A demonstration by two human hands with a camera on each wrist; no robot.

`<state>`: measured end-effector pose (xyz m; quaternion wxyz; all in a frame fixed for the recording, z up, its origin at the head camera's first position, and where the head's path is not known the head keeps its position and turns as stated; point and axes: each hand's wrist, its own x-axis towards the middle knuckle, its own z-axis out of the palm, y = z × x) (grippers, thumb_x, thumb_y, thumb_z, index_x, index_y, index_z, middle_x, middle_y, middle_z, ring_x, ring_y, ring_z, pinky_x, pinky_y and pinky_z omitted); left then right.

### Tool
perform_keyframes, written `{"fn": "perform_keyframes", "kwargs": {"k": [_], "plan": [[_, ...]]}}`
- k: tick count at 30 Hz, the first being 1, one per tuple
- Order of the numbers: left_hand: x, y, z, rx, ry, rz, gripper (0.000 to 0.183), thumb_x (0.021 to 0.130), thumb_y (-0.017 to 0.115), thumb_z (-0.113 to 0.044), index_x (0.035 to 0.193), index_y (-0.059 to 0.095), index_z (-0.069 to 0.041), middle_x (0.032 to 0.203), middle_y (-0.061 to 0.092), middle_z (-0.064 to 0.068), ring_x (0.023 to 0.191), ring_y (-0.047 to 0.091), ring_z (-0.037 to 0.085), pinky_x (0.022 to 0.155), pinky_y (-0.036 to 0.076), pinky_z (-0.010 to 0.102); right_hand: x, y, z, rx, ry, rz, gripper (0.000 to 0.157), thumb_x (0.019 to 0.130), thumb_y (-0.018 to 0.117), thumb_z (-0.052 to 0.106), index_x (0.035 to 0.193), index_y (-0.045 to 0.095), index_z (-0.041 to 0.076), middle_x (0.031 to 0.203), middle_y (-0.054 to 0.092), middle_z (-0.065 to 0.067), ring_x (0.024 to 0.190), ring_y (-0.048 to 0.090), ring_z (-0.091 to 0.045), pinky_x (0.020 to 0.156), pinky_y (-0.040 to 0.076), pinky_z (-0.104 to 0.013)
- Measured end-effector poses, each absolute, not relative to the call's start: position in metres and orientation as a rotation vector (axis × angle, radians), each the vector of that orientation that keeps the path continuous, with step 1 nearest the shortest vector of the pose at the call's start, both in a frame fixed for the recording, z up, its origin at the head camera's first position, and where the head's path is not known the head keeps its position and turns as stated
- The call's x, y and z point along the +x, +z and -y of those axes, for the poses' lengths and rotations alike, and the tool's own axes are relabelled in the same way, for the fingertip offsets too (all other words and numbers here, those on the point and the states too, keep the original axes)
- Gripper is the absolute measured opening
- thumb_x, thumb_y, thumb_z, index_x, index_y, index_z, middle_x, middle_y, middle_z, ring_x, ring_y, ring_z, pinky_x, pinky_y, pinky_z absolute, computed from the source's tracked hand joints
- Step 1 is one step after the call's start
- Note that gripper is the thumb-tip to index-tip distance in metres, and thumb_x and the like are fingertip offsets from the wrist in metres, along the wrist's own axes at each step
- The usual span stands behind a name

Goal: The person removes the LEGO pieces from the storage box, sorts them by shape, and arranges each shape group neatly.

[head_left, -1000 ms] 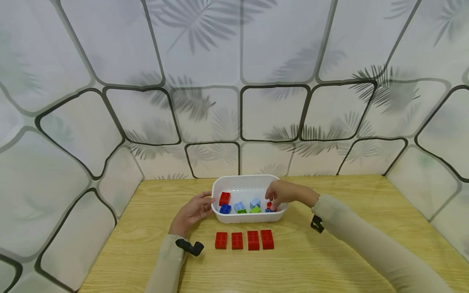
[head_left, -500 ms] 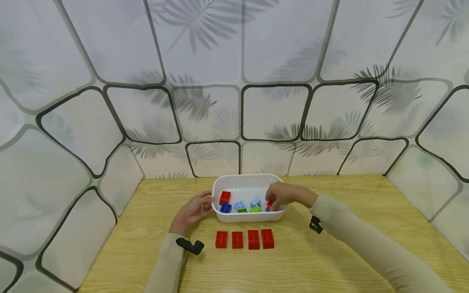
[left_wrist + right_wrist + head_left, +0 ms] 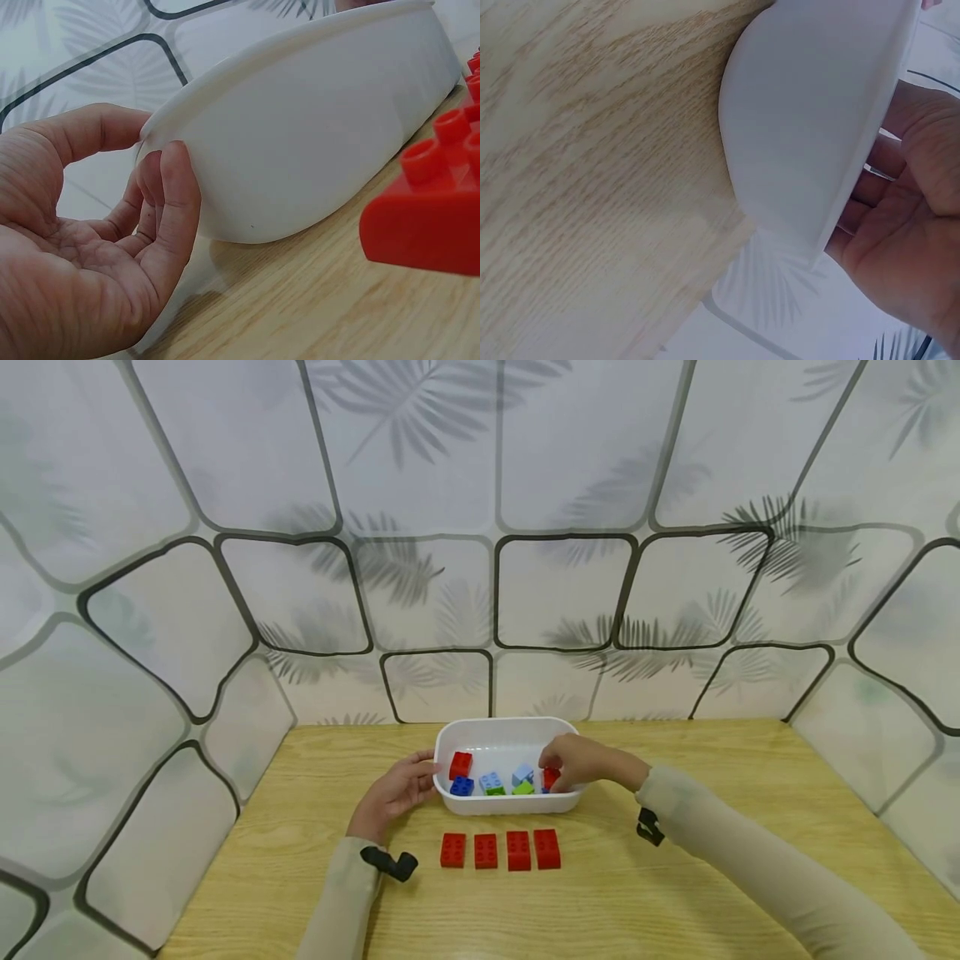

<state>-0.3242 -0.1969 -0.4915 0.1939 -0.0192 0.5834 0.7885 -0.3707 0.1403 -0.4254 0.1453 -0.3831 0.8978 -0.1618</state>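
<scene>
While the left hand (image 3: 396, 789) is holding the tub (image 3: 510, 807) at its left end, fingers bending at the rim, the right hand (image 3: 583, 758) is hanging inside the right end, its narrow grip pinching a red brick (image 3: 551, 776); in the right wrist view the tub is hiding those fingertips. That brick is sitting within the tub, near its front right corner. At the tub's left end, another red brick (image 3: 461, 765) is lying just behind a blue brick (image 3: 462, 787). Between these and the right hand, a pale blue brick (image 3: 491, 781) is showing green at its front edge, and a lime brick (image 3: 522, 788) is lying near the front wall. Four red bricks (image 3: 486, 852) are lying in a row, apart from one another, on the table (image 3: 637, 893) in front of the tub. Light sleeves (image 3: 757, 852) are covering both arms, and a patterned backdrop (image 3: 562, 468) is standing behind the table.
</scene>
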Motion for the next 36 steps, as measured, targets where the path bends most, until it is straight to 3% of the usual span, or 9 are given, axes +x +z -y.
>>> {"fn": "perform_keyframes", "kwargs": {"k": [4,11,25,31,36], "plan": [[-0.325,-0.4914,0.1964,-0.085,2.222,-1.637,0.05,0.103,0.055,-0.007,0.148,0.037,0.002,0.105,0.067,-0.002,0.086,0.063,0.009,0.078,0.058,0.021,-0.3716,-0.4257,-0.139,-1.132,-0.467,-2.565,0.033,0.081,0.086,0.014,0.106,0.074,-0.004,0.098,0.075,-0.009,0.091,0.067,-0.016,0.085,0.058,-0.035],[-0.3259,-0.4917,0.1948,-0.107,2.219,-1.643,0.049,0.102,0.056,-0.007,0.148,0.038,0.002,0.104,0.067,-0.002,0.086,0.063,0.009,0.077,0.058,0.021,-0.3762,-0.4287,-0.1384,-1.155,-0.443,-2.536,0.032,0.083,0.084,0.014,0.107,0.074,-0.004,0.093,0.074,-0.008,0.08,0.059,-0.01,0.075,0.052,-0.025],[-0.326,-0.4938,0.1967,-0.09,2.218,-1.64,0.05,0.103,0.056,-0.007,0.148,0.037,0.001,0.108,0.067,0.0,0.086,0.064,0.009,0.077,0.058,0.021,-0.3739,-0.4289,-0.1364,-1.114,-0.457,-2.56,0.029,0.089,0.079,0.019,0.109,0.073,-0.001,0.088,0.067,-0.004,0.077,0.051,-0.01,0.072,0.046,-0.025],[-0.3256,-0.4937,0.1967,-0.093,2.211,-1.65,0.052,0.102,0.057,-0.008,0.149,0.036,0.002,0.11,0.067,0.001,0.086,0.064,0.01,0.077,0.058,0.021,-0.3721,-0.4273,-0.1374,-1.131,-0.513,-2.588,0.034,0.087,0.081,0.02,0.112,0.072,-0.002,0.098,0.072,-0.007,0.086,0.058,-0.013,0.081,0.053,-0.03],[-0.3259,-0.4944,0.1961,-0.087,2.21,-1.651,0.051,0.103,0.055,-0.008,0.149,0.036,0.002,0.107,0.068,0.0,0.085,0.064,0.009,0.076,0.057,0.021,-0.3702,-0.4254,-0.1394,-1.145,-0.637,-2.609,0.041,0.085,0.083,0.022,0.115,0.071,-0.003,0.106,0.072,-0.009,0.098,0.063,-0.019,0.092,0.056,-0.044]]}}
